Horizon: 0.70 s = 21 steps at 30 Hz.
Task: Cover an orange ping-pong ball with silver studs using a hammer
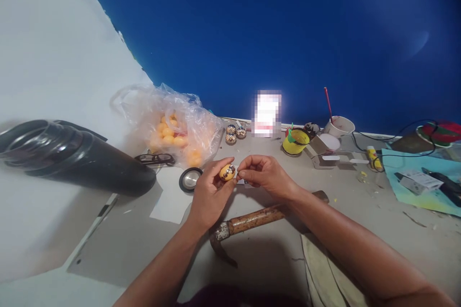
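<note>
My left hand (211, 189) grips a small orange ball (226, 172) partly covered with shiny mirror pieces, holding it above the grey table (360, 211). My right hand (264, 172) is pinched close against the ball's right side, fingertips pressed together on something too small to make out. Three finished mirror-covered balls (235, 133) sit further back. A clear plastic bag (169, 122) of plain orange balls lies behind and to the left of my hands.
A rusty claw hammer (252, 223) lies under my wrists. A roll of tape (190, 179), spectacles (155, 158) and a black cylinder (72, 158) sit left. A yellow cup (296, 142), white cup with red stick (338, 125), cardboard pieces, glue and cables crowd the right.
</note>
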Each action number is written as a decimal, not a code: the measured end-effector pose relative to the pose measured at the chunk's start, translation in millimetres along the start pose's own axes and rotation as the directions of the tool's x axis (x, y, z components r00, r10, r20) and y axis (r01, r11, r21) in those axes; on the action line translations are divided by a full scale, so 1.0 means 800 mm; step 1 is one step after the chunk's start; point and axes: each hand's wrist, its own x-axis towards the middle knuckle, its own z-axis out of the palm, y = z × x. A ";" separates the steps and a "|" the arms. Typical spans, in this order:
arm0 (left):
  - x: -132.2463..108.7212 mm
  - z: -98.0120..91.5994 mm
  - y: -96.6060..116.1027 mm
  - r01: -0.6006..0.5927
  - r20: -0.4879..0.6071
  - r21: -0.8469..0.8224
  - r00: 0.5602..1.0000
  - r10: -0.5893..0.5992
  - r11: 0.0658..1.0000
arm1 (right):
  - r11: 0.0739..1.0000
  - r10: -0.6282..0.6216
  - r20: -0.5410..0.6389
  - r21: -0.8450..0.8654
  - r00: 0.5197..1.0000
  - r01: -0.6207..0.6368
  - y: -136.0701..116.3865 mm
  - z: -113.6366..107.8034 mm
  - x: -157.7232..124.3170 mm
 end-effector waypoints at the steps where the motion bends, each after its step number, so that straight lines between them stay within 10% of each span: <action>1: 0.000 0.000 0.000 -0.011 -0.003 0.014 1.000 0.011 1.000 | 1.000 -0.001 -0.009 -0.005 1.000 0.001 -0.002 0.002 -0.001; 21: -0.005 0.002 0.002 -0.204 -0.022 0.242 0.976 0.216 0.949 | 0.999 0.010 -0.028 -0.048 1.000 -0.011 0.001 0.006 -0.002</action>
